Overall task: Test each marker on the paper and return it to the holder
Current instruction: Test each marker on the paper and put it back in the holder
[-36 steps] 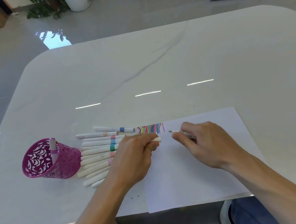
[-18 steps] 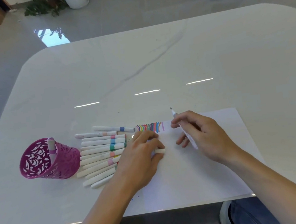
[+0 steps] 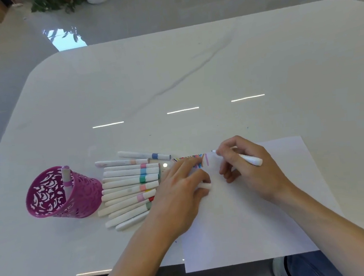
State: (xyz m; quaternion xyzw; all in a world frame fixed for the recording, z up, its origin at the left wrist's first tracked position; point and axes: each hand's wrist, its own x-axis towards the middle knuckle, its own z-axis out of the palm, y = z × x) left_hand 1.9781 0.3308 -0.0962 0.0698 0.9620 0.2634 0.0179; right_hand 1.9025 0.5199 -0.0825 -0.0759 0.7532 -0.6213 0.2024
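While right hand pinches marker, left hand grips cap, paper overhangs table edge.

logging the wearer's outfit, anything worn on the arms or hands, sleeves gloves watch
Nothing worn shows: the left hand and right hand are ungloved, no ring, watch or band visible; the left forearm and right forearm are sleeveless to the frame edge.

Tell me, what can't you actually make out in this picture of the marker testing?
Head view:
- Uncapped marker: colour band covered by the right hand's fingers; tip too small to tell its ink.
- White cap: mostly buried in the left hand's fingers.
- Colour strokes: partly behind the left hand.
- Loose markers: some near ends under the left hand.
- Standing marker: lower part behind the pink holder's wall.
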